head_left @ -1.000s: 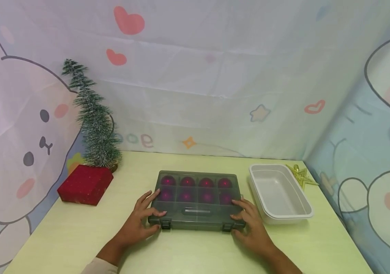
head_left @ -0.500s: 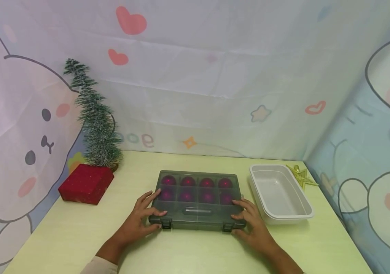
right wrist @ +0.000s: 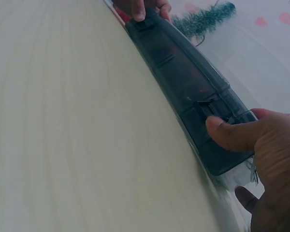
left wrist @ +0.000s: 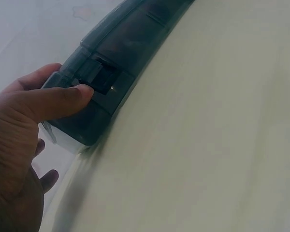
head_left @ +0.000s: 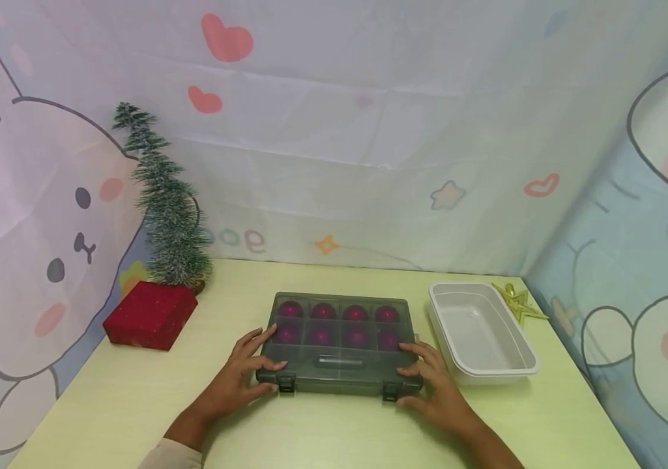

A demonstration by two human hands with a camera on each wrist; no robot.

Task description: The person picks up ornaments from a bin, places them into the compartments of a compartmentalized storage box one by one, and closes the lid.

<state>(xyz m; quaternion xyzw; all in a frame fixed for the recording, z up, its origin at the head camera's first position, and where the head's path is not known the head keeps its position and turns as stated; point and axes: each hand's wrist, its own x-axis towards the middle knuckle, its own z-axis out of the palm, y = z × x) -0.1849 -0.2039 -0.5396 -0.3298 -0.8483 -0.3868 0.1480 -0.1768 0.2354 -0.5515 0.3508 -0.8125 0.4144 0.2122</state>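
Observation:
A smoky see-through plastic storage box (head_left: 339,361) lies on the table with its lid down. Two rows of shiny magenta balls (head_left: 323,312) show through the lid. My left hand (head_left: 238,378) grips the box's front left corner, thumb at the left latch (left wrist: 101,76) and fingers over the lid. At the front right corner my right hand (head_left: 436,391) holds the box likewise, its thumb right at the right latch (right wrist: 211,112). Both wrist views show the thumbs against the front wall of the box.
To the right stands a white plastic tub (head_left: 486,332), with a gold star ornament (head_left: 518,303) behind it. A frosted artificial Christmas tree (head_left: 169,215) and a red box (head_left: 152,316) stand at the back left. A printed cloth (head_left: 334,130) hangs behind the table.
Both hands keep their places on the storage box. The whole head view has shifted slightly, so everything appears a little farther right.

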